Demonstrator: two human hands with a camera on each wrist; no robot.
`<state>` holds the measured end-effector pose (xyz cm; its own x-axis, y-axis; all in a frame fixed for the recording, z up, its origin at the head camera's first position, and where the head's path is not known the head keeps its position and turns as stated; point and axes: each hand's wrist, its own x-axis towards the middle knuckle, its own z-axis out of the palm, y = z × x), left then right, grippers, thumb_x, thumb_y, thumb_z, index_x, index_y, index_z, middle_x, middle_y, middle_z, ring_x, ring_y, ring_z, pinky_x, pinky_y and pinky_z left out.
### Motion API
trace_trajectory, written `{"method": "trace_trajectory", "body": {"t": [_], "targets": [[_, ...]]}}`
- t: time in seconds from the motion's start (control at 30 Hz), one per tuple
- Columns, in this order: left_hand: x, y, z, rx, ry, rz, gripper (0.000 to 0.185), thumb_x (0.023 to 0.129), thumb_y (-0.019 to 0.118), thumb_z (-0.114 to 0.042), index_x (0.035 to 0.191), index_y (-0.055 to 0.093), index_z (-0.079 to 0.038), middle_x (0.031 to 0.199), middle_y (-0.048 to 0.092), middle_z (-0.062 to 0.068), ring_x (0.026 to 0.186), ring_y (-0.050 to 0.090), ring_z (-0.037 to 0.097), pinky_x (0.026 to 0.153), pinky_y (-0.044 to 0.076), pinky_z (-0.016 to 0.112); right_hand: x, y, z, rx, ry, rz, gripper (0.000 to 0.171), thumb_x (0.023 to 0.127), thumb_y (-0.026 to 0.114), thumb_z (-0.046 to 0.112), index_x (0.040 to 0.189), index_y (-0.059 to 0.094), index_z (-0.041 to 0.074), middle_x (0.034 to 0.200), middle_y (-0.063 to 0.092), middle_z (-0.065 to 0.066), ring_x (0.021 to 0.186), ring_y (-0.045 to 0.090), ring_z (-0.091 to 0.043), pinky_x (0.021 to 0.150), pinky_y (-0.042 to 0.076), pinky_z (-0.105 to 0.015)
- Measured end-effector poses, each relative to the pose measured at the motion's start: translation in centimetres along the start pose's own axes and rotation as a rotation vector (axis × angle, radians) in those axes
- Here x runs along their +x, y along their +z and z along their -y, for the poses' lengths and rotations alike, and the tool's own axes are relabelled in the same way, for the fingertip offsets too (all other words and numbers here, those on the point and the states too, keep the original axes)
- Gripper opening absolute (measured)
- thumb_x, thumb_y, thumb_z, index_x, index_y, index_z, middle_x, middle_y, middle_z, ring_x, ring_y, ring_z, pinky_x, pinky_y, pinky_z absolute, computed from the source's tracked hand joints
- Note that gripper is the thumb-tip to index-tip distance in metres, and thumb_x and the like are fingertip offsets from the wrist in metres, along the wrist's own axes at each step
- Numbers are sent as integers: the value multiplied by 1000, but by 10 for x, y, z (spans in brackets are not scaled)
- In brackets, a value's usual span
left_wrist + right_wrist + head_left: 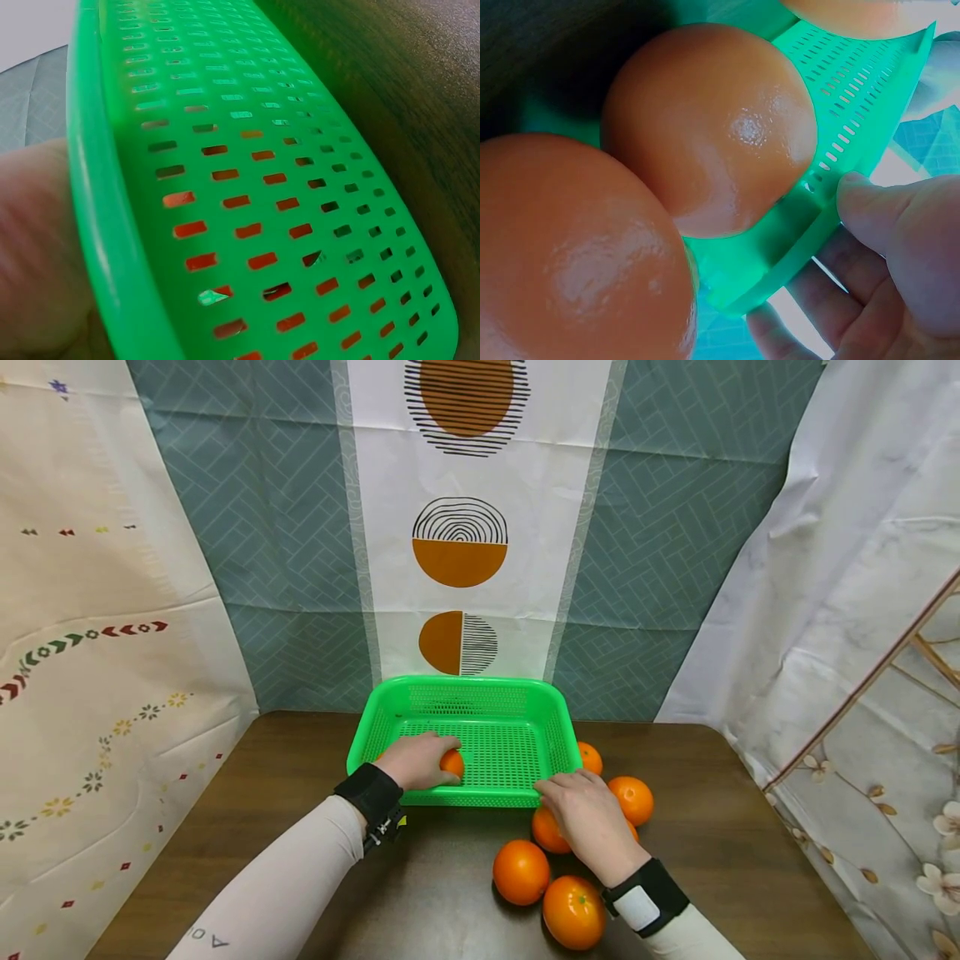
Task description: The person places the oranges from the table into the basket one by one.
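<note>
A green plastic basket (487, 797) with perforated walls stands on the table. My left hand (416, 762) reaches over its front rim and holds an orange (453, 763) low inside, near the left end. Through the slots of the basket wall (142, 247) in the left wrist view, orange skin shows; the left fingers are mostly hidden. At the front right corner my right hand (585, 814) pinches the rim, thumb (862, 199) on the outer side and fingers over the inner side. Close beneath that hand lies an orange (712, 131) beside the basket wall.
Several more oranges lie on the brown table (712, 827) right of the basket, among them one orange (521, 872) and another orange (573, 912) nearest the front. One orange (632, 800) sits farther right. A patterned cloth (300, 568) hangs behind the table.
</note>
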<state>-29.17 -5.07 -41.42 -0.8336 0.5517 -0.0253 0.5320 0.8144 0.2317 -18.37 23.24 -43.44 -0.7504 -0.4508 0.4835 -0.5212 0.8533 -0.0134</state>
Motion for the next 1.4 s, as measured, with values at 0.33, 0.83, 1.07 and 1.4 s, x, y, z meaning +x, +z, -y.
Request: {"method": "trace_trajectory", "body": {"t": [0.33, 0.83, 1.07, 1.4], "targets": [[-7, -4, -4, 17, -10, -22, 60, 95, 67, -47, 143, 56, -13, 122, 62, 13, 98, 59, 27, 76, 49, 42, 0, 0, 1, 0, 2, -3, 21, 89, 79, 13, 110, 75, 13, 98, 71, 4, 89, 65, -20, 94, 49, -45], [-24, -7, -14, 195, 0, -207, 66, 99, 53, -59, 151, 48, -18, 156, 38, 18, 144, 31, 44, 113, 26, 63, 0, 1, -1, 0, 11, 14, 23, 89, 79, 13, 112, 75, 14, 100, 72, 4, 93, 66, -19, 96, 48, -47], [-51, -7, -13, 229, 65, -361, 67, 97, 59, -56, 150, 49, -16, 153, 43, 19, 141, 37, 44, 112, 28, 64, 0, 1, -1, 0, 7, 17, 23, 89, 79, 13, 112, 75, 14, 101, 72, 3, 95, 67, -19, 96, 49, -48], [-87, -3, -5, 236, 138, -471, 70, 93, 67, -53, 148, 51, -14, 151, 45, 19, 140, 39, 43, 109, 31, 66, 2, 1, -1, 3, 2, 6, 23, 89, 79, 13, 111, 75, 14, 98, 71, 4, 89, 65, -20, 93, 49, -44]]}}
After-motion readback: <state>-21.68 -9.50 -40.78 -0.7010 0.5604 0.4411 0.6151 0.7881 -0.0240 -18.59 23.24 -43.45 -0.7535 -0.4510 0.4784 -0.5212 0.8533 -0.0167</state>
